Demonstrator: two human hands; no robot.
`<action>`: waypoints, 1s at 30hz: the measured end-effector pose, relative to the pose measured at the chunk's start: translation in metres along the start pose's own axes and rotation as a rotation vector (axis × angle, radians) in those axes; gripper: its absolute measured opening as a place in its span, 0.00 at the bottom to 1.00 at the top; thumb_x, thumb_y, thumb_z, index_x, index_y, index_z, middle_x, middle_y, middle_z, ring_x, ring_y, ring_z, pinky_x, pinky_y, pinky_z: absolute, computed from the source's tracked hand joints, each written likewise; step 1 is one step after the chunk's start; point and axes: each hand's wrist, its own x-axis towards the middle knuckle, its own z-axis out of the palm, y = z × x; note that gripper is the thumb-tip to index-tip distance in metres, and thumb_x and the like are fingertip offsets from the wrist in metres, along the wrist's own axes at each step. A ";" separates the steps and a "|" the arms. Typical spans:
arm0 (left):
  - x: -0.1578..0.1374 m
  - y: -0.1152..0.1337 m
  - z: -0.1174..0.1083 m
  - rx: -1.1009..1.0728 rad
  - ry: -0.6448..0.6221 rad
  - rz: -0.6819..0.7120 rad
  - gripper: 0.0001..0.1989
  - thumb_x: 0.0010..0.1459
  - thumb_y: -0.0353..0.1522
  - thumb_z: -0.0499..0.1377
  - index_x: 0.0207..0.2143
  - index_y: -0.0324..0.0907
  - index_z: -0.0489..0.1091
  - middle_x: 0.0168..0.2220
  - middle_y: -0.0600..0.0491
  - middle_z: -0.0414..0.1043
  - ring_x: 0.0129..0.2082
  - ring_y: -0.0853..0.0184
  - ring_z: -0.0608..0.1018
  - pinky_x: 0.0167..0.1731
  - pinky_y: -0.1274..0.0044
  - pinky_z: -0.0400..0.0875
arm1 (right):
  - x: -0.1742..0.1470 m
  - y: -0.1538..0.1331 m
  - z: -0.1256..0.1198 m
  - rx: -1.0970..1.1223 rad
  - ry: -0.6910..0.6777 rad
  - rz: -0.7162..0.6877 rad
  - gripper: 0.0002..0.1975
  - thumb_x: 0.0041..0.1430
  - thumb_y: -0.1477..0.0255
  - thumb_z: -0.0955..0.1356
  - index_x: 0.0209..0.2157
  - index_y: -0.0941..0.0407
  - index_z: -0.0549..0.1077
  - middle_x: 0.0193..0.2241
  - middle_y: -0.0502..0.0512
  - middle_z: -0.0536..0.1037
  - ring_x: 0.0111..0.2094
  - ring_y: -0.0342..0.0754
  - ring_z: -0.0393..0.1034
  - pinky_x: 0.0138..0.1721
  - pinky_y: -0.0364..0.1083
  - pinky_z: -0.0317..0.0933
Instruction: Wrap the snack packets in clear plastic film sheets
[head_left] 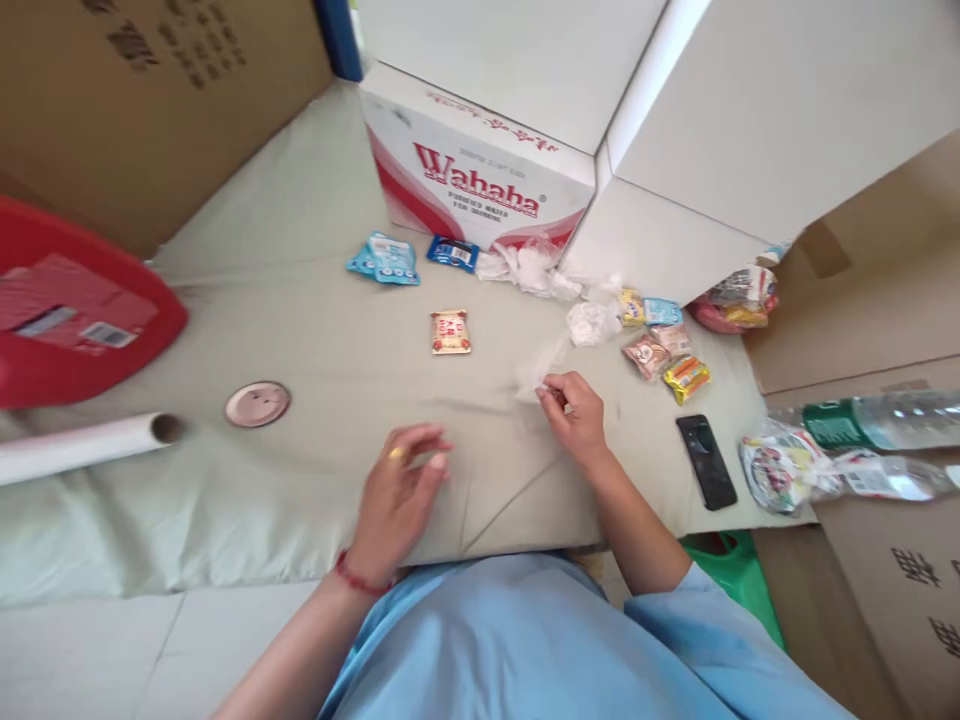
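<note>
My right hand [577, 415] is closed in a pinch on a thin, see-through plastic bag [541, 372], which looks blurred against the cloth. With its fingers loosely curved and the thumb apart, my left hand [405, 480] is open and holds nothing; it wears a gold ring and a red bracelet. Beyond both hands lies a small cream-and-red snack packet [450, 332]. Farther back are light-blue packets [386, 260] and a dark-blue packet [453, 252]. Crumpled white plastic bags [532, 268] lie to the right of these, near a yellow packet [686, 380] and a brown packet [646, 356].
A Wahaha carton [480, 180] stands at the back. To the right are a black phone [706, 462], plastic bottles [900, 420] and a filled bag [739, 300]. On the left are a round coaster-like disc [257, 404], a white tube [82, 447] and a red container [82, 310].
</note>
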 end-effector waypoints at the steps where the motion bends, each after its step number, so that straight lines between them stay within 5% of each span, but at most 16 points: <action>1: 0.012 0.004 0.009 -0.123 -0.021 -0.079 0.16 0.67 0.43 0.58 0.52 0.46 0.71 0.51 0.46 0.73 0.47 0.60 0.81 0.35 0.71 0.79 | -0.005 -0.011 0.012 0.026 -0.050 -0.044 0.09 0.68 0.64 0.67 0.42 0.52 0.78 0.32 0.52 0.76 0.30 0.46 0.69 0.37 0.47 0.66; 4: 0.059 0.007 0.038 -0.284 -0.002 -0.200 0.23 0.55 0.45 0.69 0.47 0.43 0.71 0.50 0.45 0.74 0.47 0.58 0.80 0.37 0.71 0.78 | -0.011 -0.028 0.040 0.124 -0.193 -0.101 0.09 0.68 0.64 0.67 0.41 0.51 0.78 0.32 0.53 0.76 0.29 0.46 0.69 0.36 0.47 0.66; 6: 0.089 0.003 0.053 -0.328 0.030 -0.196 0.19 0.50 0.42 0.72 0.39 0.42 0.74 0.43 0.49 0.75 0.42 0.62 0.80 0.42 0.72 0.76 | -0.012 -0.028 0.050 0.188 -0.266 -0.085 0.09 0.66 0.62 0.68 0.41 0.51 0.78 0.32 0.53 0.76 0.30 0.47 0.69 0.37 0.47 0.67; 10: 0.121 -0.007 0.063 -0.542 -0.032 -0.257 0.17 0.48 0.43 0.73 0.29 0.41 0.73 0.29 0.54 0.75 0.29 0.69 0.75 0.34 0.75 0.72 | -0.012 -0.012 0.045 0.397 -0.233 0.135 0.11 0.62 0.59 0.72 0.38 0.51 0.78 0.31 0.51 0.76 0.29 0.45 0.68 0.34 0.46 0.65; 13: 0.122 -0.011 0.056 -0.701 -0.008 -0.300 0.18 0.46 0.43 0.74 0.30 0.42 0.73 0.29 0.55 0.76 0.29 0.69 0.76 0.34 0.75 0.72 | -0.009 0.001 0.034 0.610 -0.071 0.374 0.13 0.56 0.59 0.75 0.35 0.52 0.76 0.28 0.47 0.73 0.24 0.42 0.62 0.26 0.43 0.59; 17: 0.119 -0.011 0.041 -0.868 -0.015 -0.347 0.14 0.45 0.36 0.74 0.27 0.41 0.73 0.36 0.52 0.79 0.35 0.69 0.78 0.39 0.75 0.73 | -0.001 0.010 0.025 0.787 0.100 0.495 0.14 0.52 0.61 0.77 0.34 0.53 0.75 0.25 0.44 0.69 0.22 0.39 0.57 0.24 0.41 0.53; 24: 0.122 -0.008 0.040 -0.891 -0.012 -0.341 0.14 0.44 0.34 0.75 0.27 0.42 0.73 0.39 0.51 0.80 0.38 0.66 0.80 0.43 0.72 0.74 | 0.000 0.019 0.018 0.437 0.162 0.384 0.07 0.57 0.64 0.70 0.34 0.53 0.75 0.36 0.51 0.75 0.28 0.42 0.62 0.29 0.42 0.60; 27: 0.122 -0.010 0.044 -0.838 0.002 -0.273 0.16 0.42 0.36 0.77 0.27 0.42 0.73 0.37 0.52 0.79 0.38 0.67 0.79 0.45 0.72 0.73 | 0.003 0.015 0.009 0.440 0.309 0.420 0.11 0.62 0.61 0.68 0.41 0.52 0.74 0.39 0.52 0.75 0.25 0.40 0.59 0.25 0.41 0.57; 30: 0.120 -0.011 0.045 -0.775 -0.020 -0.208 0.17 0.42 0.37 0.77 0.25 0.41 0.71 0.37 0.53 0.76 0.37 0.68 0.77 0.44 0.73 0.72 | 0.011 0.005 0.001 0.487 0.246 0.393 0.19 0.62 0.59 0.70 0.52 0.49 0.73 0.49 0.54 0.75 0.26 0.39 0.60 0.24 0.41 0.56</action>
